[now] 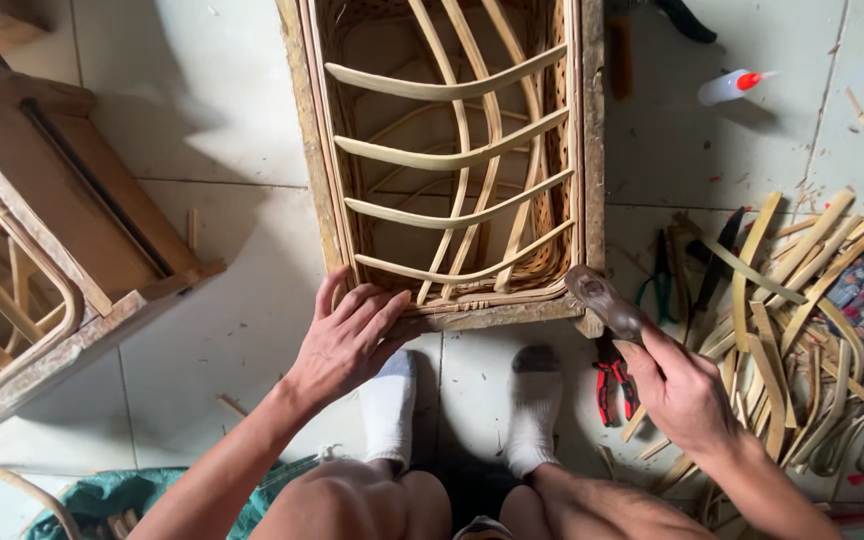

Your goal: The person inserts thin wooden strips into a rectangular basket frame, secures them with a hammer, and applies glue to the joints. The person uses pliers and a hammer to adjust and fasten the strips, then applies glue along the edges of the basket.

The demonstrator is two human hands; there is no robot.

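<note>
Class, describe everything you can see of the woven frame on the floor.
The woven frame is a long box of worn wood with cane weave along its inner sides. Pale curved slats cross it, over longer strips running lengthwise. It lies on the tiled floor, its far end out of view. The left hand presses its near edge; the hammer touches its near right corner.

Pale tiled floor (212, 110) w/ dark grout lines, lit by bright daylight, soft shadows. I see a second wooden frame (47, 250) at left, heap of cane strips (802, 330) at right, wood chips scattered about, green cloth (112, 495) at bottom left.
</note>
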